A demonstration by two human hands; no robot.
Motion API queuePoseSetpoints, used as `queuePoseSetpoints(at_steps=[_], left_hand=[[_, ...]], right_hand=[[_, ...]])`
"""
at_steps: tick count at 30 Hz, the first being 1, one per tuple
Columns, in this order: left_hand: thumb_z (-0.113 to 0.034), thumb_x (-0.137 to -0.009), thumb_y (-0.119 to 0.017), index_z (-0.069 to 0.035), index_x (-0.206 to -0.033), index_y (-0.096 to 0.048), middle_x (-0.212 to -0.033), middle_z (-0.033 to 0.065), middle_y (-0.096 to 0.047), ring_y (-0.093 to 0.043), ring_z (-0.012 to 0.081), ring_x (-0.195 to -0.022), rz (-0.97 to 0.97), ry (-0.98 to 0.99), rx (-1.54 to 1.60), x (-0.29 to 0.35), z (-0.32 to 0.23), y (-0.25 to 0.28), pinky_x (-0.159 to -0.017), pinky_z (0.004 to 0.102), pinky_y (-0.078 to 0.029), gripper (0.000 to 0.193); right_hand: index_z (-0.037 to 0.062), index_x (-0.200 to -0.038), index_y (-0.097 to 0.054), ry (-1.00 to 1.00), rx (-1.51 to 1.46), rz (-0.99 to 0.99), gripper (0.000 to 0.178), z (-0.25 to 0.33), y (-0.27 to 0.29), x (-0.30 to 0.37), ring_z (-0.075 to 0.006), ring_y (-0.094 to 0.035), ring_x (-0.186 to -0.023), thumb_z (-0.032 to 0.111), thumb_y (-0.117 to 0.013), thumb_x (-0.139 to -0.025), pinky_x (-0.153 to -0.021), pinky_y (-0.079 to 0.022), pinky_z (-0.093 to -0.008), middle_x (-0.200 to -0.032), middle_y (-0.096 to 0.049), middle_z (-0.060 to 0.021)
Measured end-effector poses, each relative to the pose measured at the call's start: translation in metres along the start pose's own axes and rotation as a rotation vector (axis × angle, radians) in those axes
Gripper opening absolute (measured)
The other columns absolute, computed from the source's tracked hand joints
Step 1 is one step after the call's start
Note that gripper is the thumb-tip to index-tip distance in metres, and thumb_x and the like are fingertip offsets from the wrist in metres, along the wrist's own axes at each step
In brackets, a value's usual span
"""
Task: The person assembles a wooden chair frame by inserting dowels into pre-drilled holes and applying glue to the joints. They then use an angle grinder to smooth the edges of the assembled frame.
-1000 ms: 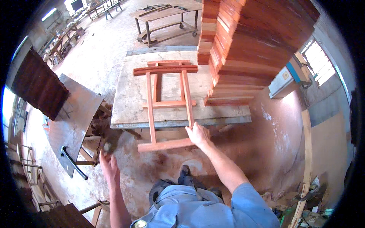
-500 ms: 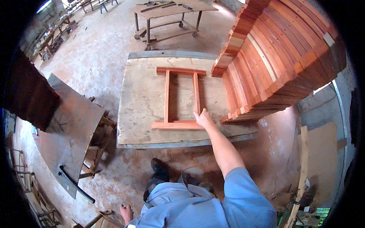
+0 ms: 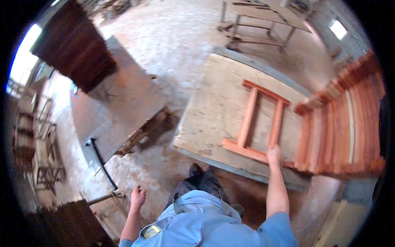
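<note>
A reddish wooden frame [image 3: 248,117], two side bars joined by two longer crosspieces, lies flat on the pale plywood tabletop [image 3: 205,111]. My right hand [image 3: 274,155] is closed round its near right corner, where a side bar meets the near crosspiece. My arm is stretched out to it. Low on the left, my left hand [image 3: 138,195] is held in the air beside my body with its fingers curled in, and nothing shows in it. Nearest to that hand is a long black-handled tool [image 3: 103,164] at the edge of the metal-topped table [image 3: 123,99].
A tall stack of similar reddish frames [image 3: 337,127] stands at the right end of the plywood table. On the left table rises a dark wooden stack [image 3: 76,45]. Another wheeled table [image 3: 267,18] stands beyond. A dark brown wooden piece [image 3: 70,224] is at lower left.
My view has swung to the left, so the plywood table and frame sit farther right in it. My left hand has come up into fuller view. The right hand stays on the frame's corner.
</note>
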State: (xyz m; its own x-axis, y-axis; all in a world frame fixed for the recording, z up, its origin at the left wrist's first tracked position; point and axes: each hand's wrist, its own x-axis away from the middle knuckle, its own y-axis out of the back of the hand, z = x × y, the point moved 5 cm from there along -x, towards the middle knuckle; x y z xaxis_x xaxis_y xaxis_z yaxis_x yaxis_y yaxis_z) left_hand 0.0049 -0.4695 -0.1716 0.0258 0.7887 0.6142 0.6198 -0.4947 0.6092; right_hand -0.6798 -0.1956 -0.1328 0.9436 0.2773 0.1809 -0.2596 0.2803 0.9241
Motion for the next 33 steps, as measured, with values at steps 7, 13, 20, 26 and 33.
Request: queuePoseSetpoints(at_steps=[7,13,20,26,33], left_hand=[[-0.028,-0.082,-0.058,0.001,-0.128,-0.053,-0.11,0.0237,-0.065,-0.065,0.0345,-0.099,-0.054,0.068,-0.143,0.015,-0.011,-0.002,-0.088,0.0398,-0.05,0.054],[-0.03,-0.084,-0.057,0.0,-0.128,-0.053,-0.112,0.024,-0.064,-0.062,0.0351,-0.107,-0.02,0.0,-0.12,0.01,-0.042,-0.02,-0.093,0.0405,-0.048,0.054],[-0.023,-0.085,-0.058,0.003,-0.129,-0.05,-0.091,0.0153,-0.068,-0.066,0.0207,-0.076,-0.016,-0.029,-0.039,0.03,-0.011,-0.046,-0.069,0.0332,-0.052,0.051],[-0.021,-0.085,-0.058,0.002,-0.13,-0.05,-0.099,0.0181,-0.067,-0.066,0.0251,-0.087,-0.12,0.366,0.389,0.078,0.153,-0.041,-0.076,0.0354,-0.053,0.051],[-0.017,-0.088,-0.057,0.001,-0.136,-0.043,-0.088,0.0125,-0.063,-0.059,0.018,-0.061,-0.458,0.883,0.855,0.226,0.355,-0.086,-0.051,0.0315,-0.049,0.053]], right_hand=[[-0.0052,-0.093,-0.064,-0.037,0.077,0.021,0.047,-0.022,-0.025,-0.025,-0.0461,-0.062,-0.088,0.039,-0.047,-0.092,-0.077,-0.048,-0.0533,-0.089,-0.064,-0.0298],[-0.0089,-0.094,-0.063,-0.031,0.084,-0.016,0.053,-0.031,-0.027,-0.037,-0.0477,-0.061,-0.092,0.041,-0.045,-0.094,-0.08,-0.047,-0.0538,-0.094,-0.063,-0.0324],[-0.007,-0.117,-0.055,0.011,0.14,-0.001,0.055,-0.005,0.021,-0.028,-0.0442,-0.054,-0.109,0.042,-0.049,-0.093,-0.092,-0.043,-0.0488,-0.117,-0.056,-0.0322],[-0.0073,-0.121,-0.054,0.405,0.035,-0.155,0.053,0.057,0.023,-0.01,-0.0351,-0.057,-0.106,0.036,-0.056,-0.091,-0.094,-0.044,-0.0427,-0.115,-0.057,-0.0256],[-0.0061,-0.12,-0.056,0.785,0.085,0.237,0.044,0.217,-0.07,0.105,-0.0303,-0.058,-0.1,0.026,-0.061,-0.09,-0.09,-0.046,-0.0369,-0.111,-0.057,-0.0192]])
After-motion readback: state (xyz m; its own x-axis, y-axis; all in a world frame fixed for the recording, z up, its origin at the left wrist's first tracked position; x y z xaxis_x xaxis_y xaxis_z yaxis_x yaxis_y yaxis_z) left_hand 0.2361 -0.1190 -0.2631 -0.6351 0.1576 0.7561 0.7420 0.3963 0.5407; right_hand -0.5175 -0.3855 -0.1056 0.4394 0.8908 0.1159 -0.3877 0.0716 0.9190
